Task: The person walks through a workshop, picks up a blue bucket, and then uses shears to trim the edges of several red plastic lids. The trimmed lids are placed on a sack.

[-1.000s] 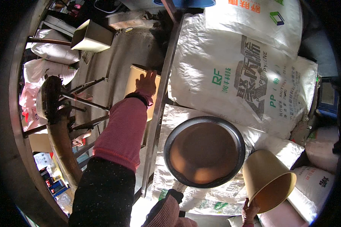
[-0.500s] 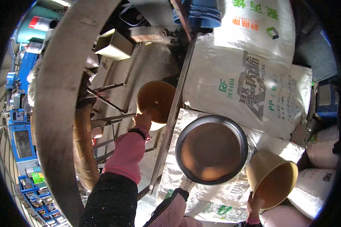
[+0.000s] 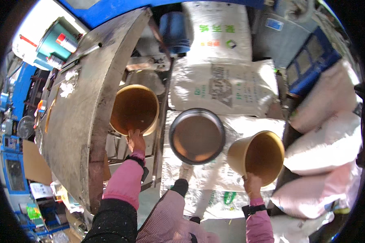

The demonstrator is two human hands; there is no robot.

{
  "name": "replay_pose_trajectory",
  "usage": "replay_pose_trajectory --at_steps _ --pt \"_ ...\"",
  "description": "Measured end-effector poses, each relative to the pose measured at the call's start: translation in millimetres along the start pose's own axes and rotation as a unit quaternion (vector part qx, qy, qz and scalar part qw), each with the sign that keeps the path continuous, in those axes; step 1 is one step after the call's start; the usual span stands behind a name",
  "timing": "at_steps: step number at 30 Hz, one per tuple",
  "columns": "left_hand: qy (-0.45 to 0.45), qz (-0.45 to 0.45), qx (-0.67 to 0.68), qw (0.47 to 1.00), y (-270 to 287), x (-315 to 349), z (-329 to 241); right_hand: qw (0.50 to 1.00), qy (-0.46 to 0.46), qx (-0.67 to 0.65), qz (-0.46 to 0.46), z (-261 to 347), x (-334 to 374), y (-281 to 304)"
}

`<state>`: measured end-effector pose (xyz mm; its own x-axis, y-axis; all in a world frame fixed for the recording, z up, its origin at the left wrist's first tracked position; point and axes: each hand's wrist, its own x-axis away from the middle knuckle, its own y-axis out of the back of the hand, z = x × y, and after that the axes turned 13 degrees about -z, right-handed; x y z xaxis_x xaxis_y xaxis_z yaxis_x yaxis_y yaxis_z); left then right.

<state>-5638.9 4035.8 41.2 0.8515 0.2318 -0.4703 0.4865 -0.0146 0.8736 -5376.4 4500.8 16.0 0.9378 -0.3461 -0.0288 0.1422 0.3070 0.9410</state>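
1. Workshop floor view, and that big grey bench [image 3: 73,117] dominates the left!
2. Down the middle, flat white sacks [image 3: 190,77]; plump sacks [image 3: 326,137] pile up right.
3. Tan left bin [image 3: 136,107], there between bench and flat sacks, mouth towards us.
4. Tan right bin [image 3: 265,156], tilted over the flat sacks, just beside the black pan [image 3: 171,138].
5. Left hand [image 3: 136,141]: grip pinching the left bin's near rim.
6. Right hand [image 3: 253,185]: grip pinching the right bin's rim!

Left bucket [image 3: 134,108]: left grip [image 3: 136,142] shifted from side to rim.
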Motion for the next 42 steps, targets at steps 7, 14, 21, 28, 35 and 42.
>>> replay_pose_trajectory --at_steps 7,14,21,28,35,42 --pt "-0.298 0.042 0.205 0.931 156 25 -89 0.995 -0.088 0.001 0.051 -11 165 122" --pt "-0.477 0.079 0.352 0.802 294 71 -188 0.949 -0.291 -0.096 -0.074 -16 310 206" --pt "-0.568 0.065 0.454 0.684 397 103 -264 0.908 -0.391 -0.092 -0.114 -2 388 265" --pt "-0.62 0.076 0.486 0.611 452 154 -307 0.914 -0.32 0.104 -0.226 5 454 325" --pt "-0.665 0.14 0.441 0.587 470 194 -298 0.877 -0.28 0.206 -0.331 11 496 388" --pt "-0.713 0.139 0.424 0.541 470 229 -290 0.877 -0.282 0.177 -0.346 39 498 426"
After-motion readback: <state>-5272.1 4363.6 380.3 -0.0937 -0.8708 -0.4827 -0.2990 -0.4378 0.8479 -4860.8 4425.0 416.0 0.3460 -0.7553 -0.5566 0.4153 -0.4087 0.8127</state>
